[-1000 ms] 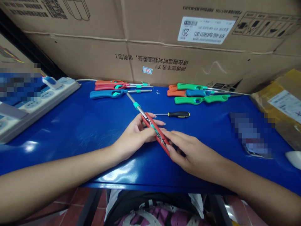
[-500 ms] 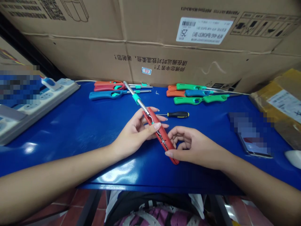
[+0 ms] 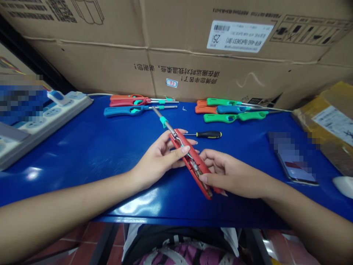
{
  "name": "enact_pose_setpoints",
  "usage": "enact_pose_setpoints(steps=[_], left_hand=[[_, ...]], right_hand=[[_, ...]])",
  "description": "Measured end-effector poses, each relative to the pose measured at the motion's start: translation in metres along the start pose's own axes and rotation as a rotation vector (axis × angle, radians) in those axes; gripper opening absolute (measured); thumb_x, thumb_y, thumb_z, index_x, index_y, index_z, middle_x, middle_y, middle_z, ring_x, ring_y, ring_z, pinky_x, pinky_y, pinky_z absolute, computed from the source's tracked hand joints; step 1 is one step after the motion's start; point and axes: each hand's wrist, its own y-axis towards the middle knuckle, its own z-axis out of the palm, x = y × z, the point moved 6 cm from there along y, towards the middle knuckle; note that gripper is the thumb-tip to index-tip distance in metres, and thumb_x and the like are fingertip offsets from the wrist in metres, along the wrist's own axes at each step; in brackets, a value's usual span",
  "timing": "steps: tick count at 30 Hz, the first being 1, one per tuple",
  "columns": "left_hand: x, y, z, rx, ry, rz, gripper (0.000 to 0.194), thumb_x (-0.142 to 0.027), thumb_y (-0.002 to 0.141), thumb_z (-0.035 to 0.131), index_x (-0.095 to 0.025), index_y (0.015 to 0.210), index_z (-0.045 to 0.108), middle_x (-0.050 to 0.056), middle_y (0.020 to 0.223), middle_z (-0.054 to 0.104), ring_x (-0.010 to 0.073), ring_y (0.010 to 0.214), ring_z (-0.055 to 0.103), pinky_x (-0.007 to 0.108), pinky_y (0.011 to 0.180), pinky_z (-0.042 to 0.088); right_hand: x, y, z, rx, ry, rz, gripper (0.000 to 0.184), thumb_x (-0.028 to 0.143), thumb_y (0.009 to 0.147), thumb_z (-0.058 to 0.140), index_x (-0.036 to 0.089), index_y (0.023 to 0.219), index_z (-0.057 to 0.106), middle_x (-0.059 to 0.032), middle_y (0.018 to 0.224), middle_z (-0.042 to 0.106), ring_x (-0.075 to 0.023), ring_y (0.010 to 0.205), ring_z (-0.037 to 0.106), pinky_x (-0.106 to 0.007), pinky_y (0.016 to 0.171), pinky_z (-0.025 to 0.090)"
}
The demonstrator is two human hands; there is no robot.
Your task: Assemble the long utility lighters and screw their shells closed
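Observation:
Between my hands is a red long-necked gas lighter [image 3: 190,159], tilted with its metal tube pointing up and left. Its shell is split along the seam; a white wire and a brownish inner part show in the gap. A teal piece sits around the tube. My left hand [image 3: 162,151] is closed around the upper part of the shell, thumb on top. At the lower end my right hand [image 3: 223,171] grips the shell, its thumb at the gap and its fingers behind the right half. A screwdriver [image 3: 209,134] with a black-and-yellow handle lies just beyond.
Red lighters [image 3: 127,100] and a blue lighter [image 3: 124,111] lie at back left. Several green, orange and blue lighters [image 3: 220,118] lie at back right. A power strip [image 3: 52,116] stands left, a phone [image 3: 299,173] right. A large cardboard box [image 3: 176,59] walls the back.
The gap in the red shell has widened at its lower end, uncovering the brownish inner part. My right thumb has moved inward, and the lighter has shifted slightly right and down.

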Motion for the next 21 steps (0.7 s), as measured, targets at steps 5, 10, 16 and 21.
enact_pose_setpoints(steps=[5, 10, 16, 21], left_hand=[[-0.005, 0.002, -0.003, -0.038, 0.015, 0.039, 0.042, -0.02, 0.086, 0.078, -0.022, 0.121, 0.055, 0.005, 0.116, 0.072, 0.0212, 0.103, 0.074, 0.033, 0.083, 0.065], [-0.006, 0.001, -0.006, -0.111, 0.056, 0.048, 0.045, -0.021, 0.083, 0.081, -0.02, 0.119, 0.055, 0.003, 0.106, 0.072, 0.0193, 0.096, 0.074, 0.032, 0.081, 0.065], [-0.004, 0.0, -0.006, -0.103, 0.066, 0.032, 0.045, -0.024, 0.084, 0.08, -0.021, 0.12, 0.054, 0.002, 0.103, 0.072, 0.0163, 0.091, 0.073, 0.03, 0.081, 0.064], [-0.002, 0.0, -0.003, -0.087, 0.086, 0.015, 0.047, -0.023, 0.085, 0.079, -0.022, 0.124, 0.053, 0.004, 0.109, 0.072, 0.0189, 0.096, 0.073, 0.031, 0.081, 0.063]], right_hand=[[0.005, 0.002, -0.006, -0.157, -0.146, -0.091, 0.018, 0.027, 0.085, 0.069, 0.021, 0.097, 0.057, 0.0009, 0.089, 0.064, -0.0107, 0.073, 0.063, -0.023, 0.059, 0.054], [0.012, -0.003, -0.002, -0.238, -0.381, -0.227, 0.015, 0.025, 0.092, 0.059, 0.021, 0.103, 0.069, -0.0002, 0.092, 0.071, -0.01, 0.071, 0.066, -0.023, 0.066, 0.056], [0.018, -0.007, -0.002, -0.34, -0.592, -0.401, 0.028, 0.022, 0.096, 0.055, 0.027, 0.122, 0.063, 0.0019, 0.095, 0.072, -0.0106, 0.072, 0.065, -0.024, 0.066, 0.053], [0.017, -0.007, -0.002, -0.411, -0.761, -0.432, 0.029, 0.028, 0.099, 0.053, 0.024, 0.126, 0.065, -0.0029, 0.103, 0.074, -0.0121, 0.07, 0.062, -0.028, 0.069, 0.051]])
